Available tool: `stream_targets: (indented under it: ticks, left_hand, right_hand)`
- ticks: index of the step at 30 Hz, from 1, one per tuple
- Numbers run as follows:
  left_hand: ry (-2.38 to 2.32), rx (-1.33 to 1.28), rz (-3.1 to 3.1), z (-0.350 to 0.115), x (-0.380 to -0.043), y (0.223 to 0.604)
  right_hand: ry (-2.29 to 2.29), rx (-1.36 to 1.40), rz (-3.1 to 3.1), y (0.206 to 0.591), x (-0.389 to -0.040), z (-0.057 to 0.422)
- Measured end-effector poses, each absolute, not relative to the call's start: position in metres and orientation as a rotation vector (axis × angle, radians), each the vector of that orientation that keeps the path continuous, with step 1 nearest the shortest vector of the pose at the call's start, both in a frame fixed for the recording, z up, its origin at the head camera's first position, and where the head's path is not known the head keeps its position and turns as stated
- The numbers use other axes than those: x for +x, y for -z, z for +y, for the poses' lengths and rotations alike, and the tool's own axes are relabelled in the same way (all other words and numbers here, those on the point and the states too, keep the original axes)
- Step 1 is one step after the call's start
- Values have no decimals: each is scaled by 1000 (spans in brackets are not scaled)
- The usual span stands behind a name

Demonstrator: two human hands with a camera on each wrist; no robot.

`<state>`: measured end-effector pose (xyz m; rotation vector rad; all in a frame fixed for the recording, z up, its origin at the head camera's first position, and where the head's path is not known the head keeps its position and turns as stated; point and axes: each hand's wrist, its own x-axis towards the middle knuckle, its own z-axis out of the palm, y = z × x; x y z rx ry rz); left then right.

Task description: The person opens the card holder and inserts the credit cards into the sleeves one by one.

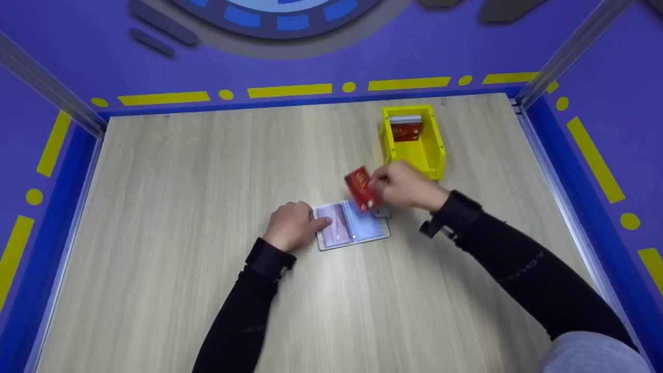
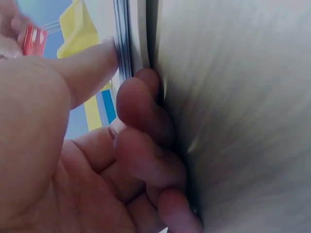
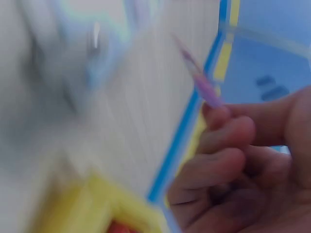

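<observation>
A small card holder (image 1: 335, 243) with clear sleeves lies spread on the table. At its left edge my left hand (image 1: 294, 225) grips it, the thumb on top of the sleeves and the fingers curled against the side; the left wrist view shows the stacked sleeve edges (image 2: 122, 43) by the thumb. Between thumb and fingers, my right hand (image 1: 406, 185) pinches a red card (image 1: 361, 187) by its right side, tilted above the holder's right half. In the right wrist view the card (image 3: 197, 73) appears nearly edge-on and blurred.
Behind the right hand stands a yellow bin (image 1: 436, 135) with several more cards (image 1: 405, 129), a red one at their front. The wooden table (image 1: 197, 171) is bounded by blue and purple panels (image 1: 290, 67) at the back and sides.
</observation>
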<state>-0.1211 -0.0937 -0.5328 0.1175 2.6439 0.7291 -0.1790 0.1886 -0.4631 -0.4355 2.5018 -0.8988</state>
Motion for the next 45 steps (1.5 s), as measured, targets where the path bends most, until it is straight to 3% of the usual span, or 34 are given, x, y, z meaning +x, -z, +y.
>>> stream_targets:
  ticks: [14,27,37,45]
  left_hand:
    - [-722,151,2667,-93,-121,531]
    - [-690,207,2709,-93,-120,530]
    - [-681,181,2709,-97,-121,532]
    - [-692,174,2677,-94,-122,531]
  right_hand:
    - [729,-286,2378,507,-161,156]
    - [673,-441,2443,519,-152,129]
    - [672,-475,2489,522,-147,122]
    - [644,-496,2581,503,-160,139]
